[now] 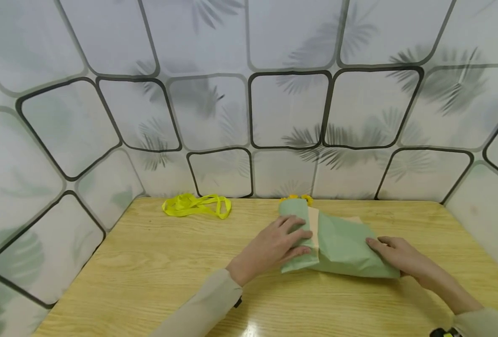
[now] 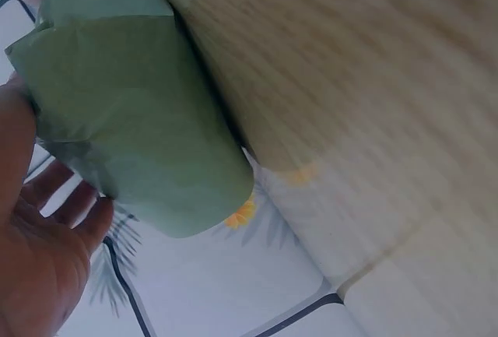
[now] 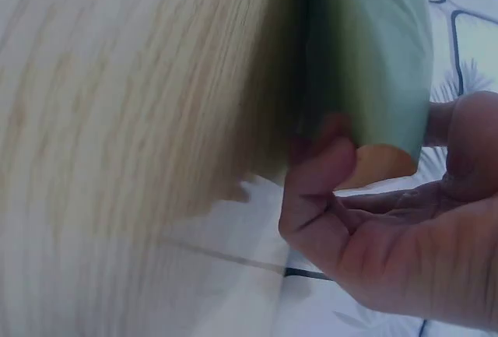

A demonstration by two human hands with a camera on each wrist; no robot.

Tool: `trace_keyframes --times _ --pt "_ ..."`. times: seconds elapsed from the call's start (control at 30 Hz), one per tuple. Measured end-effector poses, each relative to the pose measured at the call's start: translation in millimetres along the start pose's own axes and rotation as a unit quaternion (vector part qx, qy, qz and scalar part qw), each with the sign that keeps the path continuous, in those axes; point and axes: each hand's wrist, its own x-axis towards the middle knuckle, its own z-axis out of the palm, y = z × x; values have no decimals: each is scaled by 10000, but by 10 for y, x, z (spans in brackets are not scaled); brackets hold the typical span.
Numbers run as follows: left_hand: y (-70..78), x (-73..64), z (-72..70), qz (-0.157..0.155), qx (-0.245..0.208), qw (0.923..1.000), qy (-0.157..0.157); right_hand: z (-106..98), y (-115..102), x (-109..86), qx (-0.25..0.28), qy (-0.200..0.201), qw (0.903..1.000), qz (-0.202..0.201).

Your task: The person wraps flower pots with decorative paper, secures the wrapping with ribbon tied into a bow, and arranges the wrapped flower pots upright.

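A folded bundle of green wrapping paper [image 1: 346, 248], with a tan strip showing along its fold, lies across the table. My left hand [image 1: 272, 245] rests on its left end, fingers spread over the paper. At the bundle's right end my right hand [image 1: 405, 257] grips the paper, thumb on top and fingers curled beneath. In the right wrist view, the tan inner side of the paper [image 3: 385, 164] shows at that end. Yellow flowers [image 1: 308, 200] peek out behind the bundle's far left corner. What the paper encloses is hidden.
A tangled bright yellow ribbon [image 1: 181, 204] lies near the back left of the wooden table [image 1: 169, 271]. Behind the table stands a pale wall covering [image 1: 215, 112] with dark outlined shapes and leaf prints. Its side panels run along the left and right table edges.
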Motion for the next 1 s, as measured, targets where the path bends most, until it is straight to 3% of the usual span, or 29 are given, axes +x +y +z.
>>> trace_keyframes --times 0.13,0.3,0.57,0.73,1.0 --pt "-6 -12 15 78 -98 9999 -77 5 21 39 246 30 9995 -201" --pt "-18 -12 -16 119 -259 9993 -249 30 17 61 486 561 9966 -362" --pt "0 -17 -106 199 -230 9985 -457 133 -82 16 1106 1323 9829 -651" --pt "27 4 -125 151 -133 9984 -533 167 -215 -24 1157 1567 9777 -789" --pt "49 44 -125 221 -1 9987 -456 224 -587 -92 1769 1719 9638 -1013"
